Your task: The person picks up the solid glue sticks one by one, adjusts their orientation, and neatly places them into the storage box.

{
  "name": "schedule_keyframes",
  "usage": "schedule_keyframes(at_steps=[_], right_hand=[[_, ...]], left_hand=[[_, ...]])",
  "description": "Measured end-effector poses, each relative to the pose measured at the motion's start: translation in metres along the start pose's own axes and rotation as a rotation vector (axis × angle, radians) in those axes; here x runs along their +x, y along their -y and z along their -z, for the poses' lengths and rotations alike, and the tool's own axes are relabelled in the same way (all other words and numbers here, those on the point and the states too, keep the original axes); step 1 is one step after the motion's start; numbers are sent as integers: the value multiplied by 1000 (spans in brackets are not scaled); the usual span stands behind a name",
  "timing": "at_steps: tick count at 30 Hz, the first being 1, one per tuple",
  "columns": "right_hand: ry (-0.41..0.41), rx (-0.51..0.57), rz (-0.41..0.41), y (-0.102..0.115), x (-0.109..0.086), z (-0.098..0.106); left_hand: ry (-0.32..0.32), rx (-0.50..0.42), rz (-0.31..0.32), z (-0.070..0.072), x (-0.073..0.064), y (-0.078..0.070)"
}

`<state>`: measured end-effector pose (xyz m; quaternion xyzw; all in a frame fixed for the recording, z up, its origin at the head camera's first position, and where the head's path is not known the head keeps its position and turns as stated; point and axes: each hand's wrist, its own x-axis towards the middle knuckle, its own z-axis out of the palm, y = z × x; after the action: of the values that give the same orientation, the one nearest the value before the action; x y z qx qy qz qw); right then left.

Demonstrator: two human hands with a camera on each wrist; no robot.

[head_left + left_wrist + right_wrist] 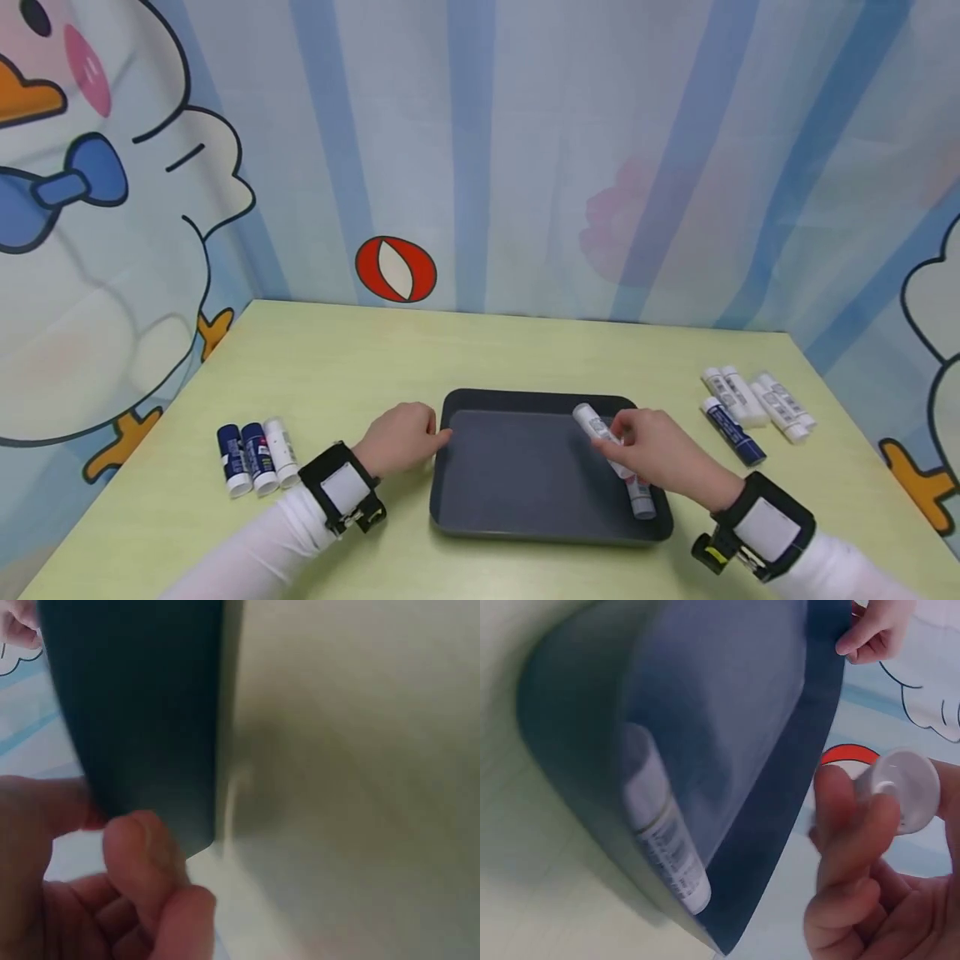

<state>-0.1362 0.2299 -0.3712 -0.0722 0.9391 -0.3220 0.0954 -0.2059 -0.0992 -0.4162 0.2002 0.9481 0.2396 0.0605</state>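
Observation:
My left hand (401, 437) grips the left rim of the dark grey tray (517, 475), its thumb over the edge; the left wrist view shows its fingers curled at the tray's outer wall (142, 712). Over the tray's right part, my right hand (660, 450) pinches a white glue stick (590, 419) between thumb and fingers, tilted above the tray floor. In the right wrist view that held glue stick (915, 787) shows its round end to the camera. Another white glue stick (671, 847) lies inside the tray along its right wall, partly hidden by my right hand in the head view.
Left of the tray lie two blue glue sticks (258, 458) and a white glue stick (281, 452) side by side. Beyond the right hand lie a blue glue stick (732, 432) and several white ones (750, 400). A printed striped curtain (525, 167) stands behind the table (360, 350).

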Motion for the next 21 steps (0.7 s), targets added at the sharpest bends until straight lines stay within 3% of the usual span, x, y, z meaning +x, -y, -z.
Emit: schedule_keyframes(at_steps=[8,15,21], right_hand=[[0,-154,-30,-2,-3,-13],[-21,-315,-22,-4,-4,-20],[-20,-363,-11,-5,-4,-24]], left_hand=[[22,-15,-74,-6,2,2],[71,-30,-72,-4,3,1],[74,-26,-72,-3,3,0]])
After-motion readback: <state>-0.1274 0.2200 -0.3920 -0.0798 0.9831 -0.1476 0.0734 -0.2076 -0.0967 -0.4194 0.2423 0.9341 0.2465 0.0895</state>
